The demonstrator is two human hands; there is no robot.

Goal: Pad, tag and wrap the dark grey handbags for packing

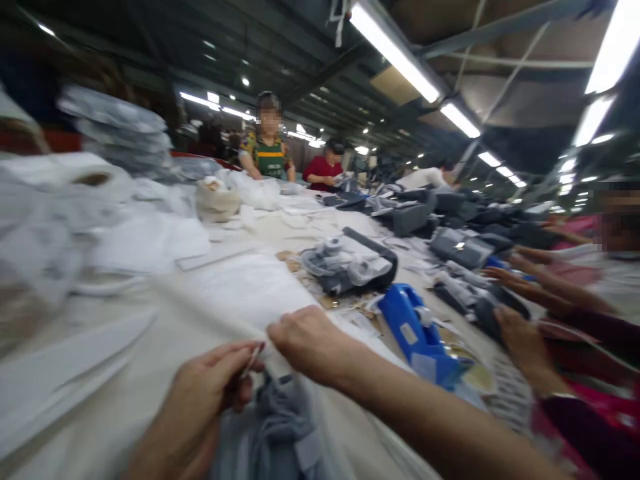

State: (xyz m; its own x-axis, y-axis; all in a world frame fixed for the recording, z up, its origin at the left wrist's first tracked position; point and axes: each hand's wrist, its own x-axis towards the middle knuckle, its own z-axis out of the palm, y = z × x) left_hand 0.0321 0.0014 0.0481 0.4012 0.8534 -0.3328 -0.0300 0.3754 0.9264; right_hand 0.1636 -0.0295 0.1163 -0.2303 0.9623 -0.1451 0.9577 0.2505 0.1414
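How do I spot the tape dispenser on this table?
Start at the long pale table that runs away from the camera. Just right of the person's right hand, which grips a clear bag, lies the tape dispenser. Its bright blue plastic body stands out among white sheets and grey bundles.

Pretty clearly a garment factory packing floor. A long desk [125, 400] is stretched far past the right hand [310, 343], piled with bagged grey clothing [350, 263]; white stacks [120, 133] are heaped beyond the left hand [200, 393]. Overhead, tube lights [395, 50] are hung in rows, and co-workers [267, 157] are lined up along the far side.
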